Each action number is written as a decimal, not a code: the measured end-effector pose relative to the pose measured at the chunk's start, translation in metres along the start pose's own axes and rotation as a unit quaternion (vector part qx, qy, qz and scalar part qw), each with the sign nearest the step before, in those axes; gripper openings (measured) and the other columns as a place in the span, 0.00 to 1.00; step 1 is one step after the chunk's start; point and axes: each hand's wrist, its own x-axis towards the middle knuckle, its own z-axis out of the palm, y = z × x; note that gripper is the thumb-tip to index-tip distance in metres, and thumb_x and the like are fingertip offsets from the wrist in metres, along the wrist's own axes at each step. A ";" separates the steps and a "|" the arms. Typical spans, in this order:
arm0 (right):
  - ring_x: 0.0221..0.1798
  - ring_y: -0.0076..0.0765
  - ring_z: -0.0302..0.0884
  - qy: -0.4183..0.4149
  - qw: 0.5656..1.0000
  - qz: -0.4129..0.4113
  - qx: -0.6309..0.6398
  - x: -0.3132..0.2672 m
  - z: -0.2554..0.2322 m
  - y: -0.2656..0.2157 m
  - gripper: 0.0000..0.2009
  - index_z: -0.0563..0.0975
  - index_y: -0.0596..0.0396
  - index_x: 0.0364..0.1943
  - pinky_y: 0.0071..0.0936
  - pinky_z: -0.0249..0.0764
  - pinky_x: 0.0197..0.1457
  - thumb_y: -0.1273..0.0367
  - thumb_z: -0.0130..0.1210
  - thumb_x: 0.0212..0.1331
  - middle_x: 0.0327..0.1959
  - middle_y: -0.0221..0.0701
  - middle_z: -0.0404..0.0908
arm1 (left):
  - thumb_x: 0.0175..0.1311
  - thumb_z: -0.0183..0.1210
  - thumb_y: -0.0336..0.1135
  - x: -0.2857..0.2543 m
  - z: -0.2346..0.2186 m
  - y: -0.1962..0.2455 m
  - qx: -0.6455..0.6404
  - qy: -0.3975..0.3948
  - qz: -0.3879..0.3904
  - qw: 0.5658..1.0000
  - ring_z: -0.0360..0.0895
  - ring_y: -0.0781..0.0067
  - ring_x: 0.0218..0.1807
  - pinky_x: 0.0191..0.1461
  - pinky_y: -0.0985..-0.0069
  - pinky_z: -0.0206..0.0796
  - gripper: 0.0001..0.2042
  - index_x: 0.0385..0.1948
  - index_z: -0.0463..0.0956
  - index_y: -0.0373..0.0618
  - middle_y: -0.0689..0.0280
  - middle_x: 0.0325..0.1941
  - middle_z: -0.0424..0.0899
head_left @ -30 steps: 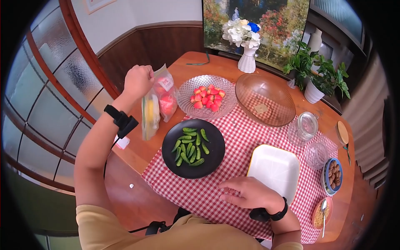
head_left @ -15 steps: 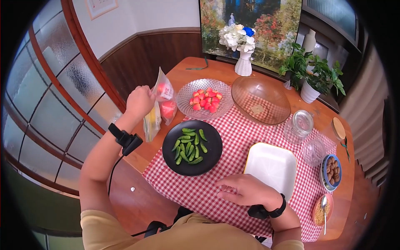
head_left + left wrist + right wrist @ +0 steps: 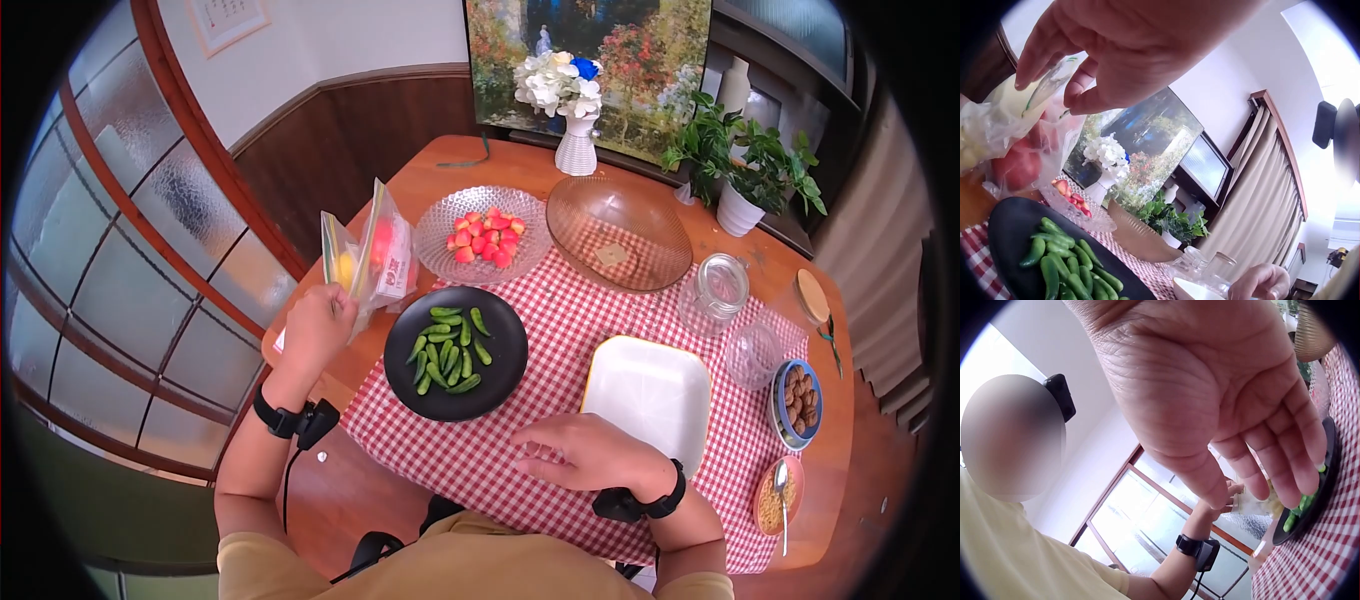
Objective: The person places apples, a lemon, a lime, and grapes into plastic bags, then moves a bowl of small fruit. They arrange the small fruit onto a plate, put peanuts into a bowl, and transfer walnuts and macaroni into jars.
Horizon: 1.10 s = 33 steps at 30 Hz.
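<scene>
My left hand (image 3: 322,322) is at the near side of two clear zip bags. In the left wrist view, the fingers and thumb of that hand (image 3: 1129,53) stand apart around the edge of a bag (image 3: 1007,115), with no firm pinch visible. The bag with red fruit (image 3: 392,255) leans beside a bag with something yellow (image 3: 343,262). Low between the black plate (image 3: 500,365) of green cucumbers (image 3: 448,350) and the white dish (image 3: 648,395) hovers my right hand (image 3: 580,452). Its fingers (image 3: 1260,450) are loosely bent, holding nothing.
Behind the plate is a glass bowl (image 3: 434,212) of red fruit, with a brown glass bowl (image 3: 668,265) beside it. Glass jars (image 3: 715,290), walnuts (image 3: 800,398) and a bowl (image 3: 765,505) with a spoon line the right. A flower vase (image 3: 575,145) and plant (image 3: 740,210) stand behind.
My left hand has come down toward the front edge of the bags. The bags have shifted and tilted, their tops standing farther apart. My right hand has barely moved.
</scene>
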 end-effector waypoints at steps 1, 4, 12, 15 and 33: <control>0.39 0.50 0.79 -0.003 1.000 -0.001 0.002 0.001 0.001 0.001 0.16 0.76 0.58 0.45 0.40 0.75 0.44 0.60 0.54 0.62 0.40 0.42 0.81 | 0.55 0.60 0.37 0.000 -0.001 -0.001 0.001 -0.001 -0.003 1.000 0.80 0.47 0.34 0.40 0.58 0.71 0.09 0.24 0.77 0.41 0.49 0.29 0.81; 0.38 0.49 0.79 0.009 1.000 -0.017 0.004 0.001 0.002 0.002 0.16 0.76 0.58 0.44 0.39 0.75 0.43 0.60 0.54 0.62 0.39 0.42 0.81 | 0.53 0.58 0.33 0.010 -0.004 -0.006 0.020 0.011 -0.033 0.999 0.79 0.46 0.33 0.38 0.57 0.71 0.08 0.21 0.74 0.39 0.48 0.27 0.79; 0.37 0.48 0.80 0.000 1.000 0.001 0.005 0.001 0.003 0.000 0.17 0.76 0.58 0.45 0.39 0.75 0.42 0.59 0.54 0.62 0.39 0.42 0.81 | 0.49 0.55 0.26 0.111 -0.020 -0.036 0.089 0.038 0.099 0.990 0.77 0.42 0.35 0.39 0.54 0.68 0.07 0.30 0.69 0.39 0.48 0.28 0.78; 0.38 0.48 0.80 0.002 1.000 -0.002 -0.004 0.001 0.003 0.001 0.17 0.76 0.58 0.45 0.40 0.75 0.43 0.58 0.54 0.62 0.39 0.42 0.81 | 0.51 0.54 0.26 0.132 -0.028 -0.040 -0.012 0.008 0.100 0.995 0.80 0.51 0.37 0.43 0.62 0.70 0.17 0.45 0.69 0.41 0.52 0.28 0.79; 0.45 0.48 0.79 -0.052 0.997 0.048 -0.001 0.003 -0.002 -0.001 0.20 0.77 0.59 0.49 0.37 0.75 0.50 0.57 0.56 0.62 0.46 0.44 0.81 | 0.54 0.49 0.24 0.131 -0.025 -0.063 0.048 -0.160 0.109 0.980 0.78 0.48 0.49 0.52 0.64 0.68 0.16 0.45 0.73 0.37 0.47 0.43 0.81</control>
